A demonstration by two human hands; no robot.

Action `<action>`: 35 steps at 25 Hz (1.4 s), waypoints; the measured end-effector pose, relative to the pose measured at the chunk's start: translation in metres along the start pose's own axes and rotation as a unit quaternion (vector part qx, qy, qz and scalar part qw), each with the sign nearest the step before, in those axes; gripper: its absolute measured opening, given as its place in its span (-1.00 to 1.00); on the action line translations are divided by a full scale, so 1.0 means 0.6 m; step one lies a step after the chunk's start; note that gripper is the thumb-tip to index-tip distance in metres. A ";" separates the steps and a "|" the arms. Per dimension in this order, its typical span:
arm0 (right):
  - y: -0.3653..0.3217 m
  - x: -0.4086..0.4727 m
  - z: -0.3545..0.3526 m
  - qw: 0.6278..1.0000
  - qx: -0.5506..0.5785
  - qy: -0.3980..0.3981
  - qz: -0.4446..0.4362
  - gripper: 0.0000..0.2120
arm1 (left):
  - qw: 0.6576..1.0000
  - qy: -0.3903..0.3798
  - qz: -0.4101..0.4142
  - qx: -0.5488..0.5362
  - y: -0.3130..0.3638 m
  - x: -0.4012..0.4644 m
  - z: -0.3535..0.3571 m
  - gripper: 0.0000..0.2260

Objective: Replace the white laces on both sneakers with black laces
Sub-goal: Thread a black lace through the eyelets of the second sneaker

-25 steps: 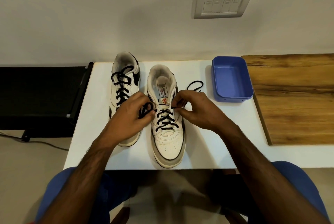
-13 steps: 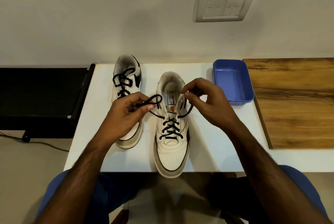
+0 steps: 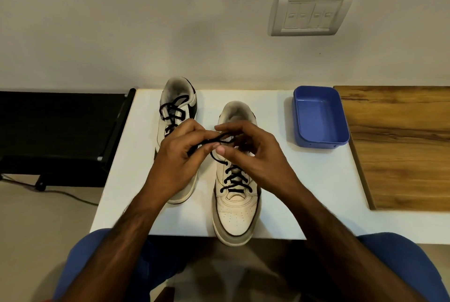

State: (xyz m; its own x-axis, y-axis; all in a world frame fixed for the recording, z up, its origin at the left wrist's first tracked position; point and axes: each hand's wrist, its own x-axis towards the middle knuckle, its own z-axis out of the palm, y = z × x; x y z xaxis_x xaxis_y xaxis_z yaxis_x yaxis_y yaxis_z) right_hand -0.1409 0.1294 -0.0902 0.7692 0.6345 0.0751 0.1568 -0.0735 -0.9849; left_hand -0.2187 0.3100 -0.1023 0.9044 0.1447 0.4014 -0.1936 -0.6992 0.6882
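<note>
Whereas a moment ago the hands were apart, left hand (image 3: 180, 155) and right hand (image 3: 253, 153) now meet, pinching black lace (image 3: 220, 140) ends over near-right sneaker (image 3: 236, 194); tying likely begun.

Two sneakers, off-white with black trim: left sneaker (image 3: 177, 155), right sneaker (image 3: 237, 206) with grey sole edging. Black laces (image 3: 234, 180) criss-cross both. Desk (image 3: 304, 192) white. Tray (image 3: 319, 116) solid blue, near desk's far right corner. Board (image 3: 399, 146) brown wood grain. Switch plate (image 3: 310, 13) white on pale wall.
</note>
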 end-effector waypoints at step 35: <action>0.037 0.013 -0.055 0.966 -0.135 0.114 0.187 -0.61 | 0.986 0.098 -0.039 -0.127 0.022 0.022 -0.001 -0.75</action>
State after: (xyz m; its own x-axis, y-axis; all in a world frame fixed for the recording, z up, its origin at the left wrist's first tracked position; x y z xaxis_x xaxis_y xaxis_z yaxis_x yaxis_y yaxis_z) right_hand -0.1110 0.1069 -0.1065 0.9152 0.3408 -0.2151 -0.0259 -0.4831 -0.8752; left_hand -0.2095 0.3030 -0.0877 0.8340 0.3423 0.4328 -0.2375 -0.4853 0.8415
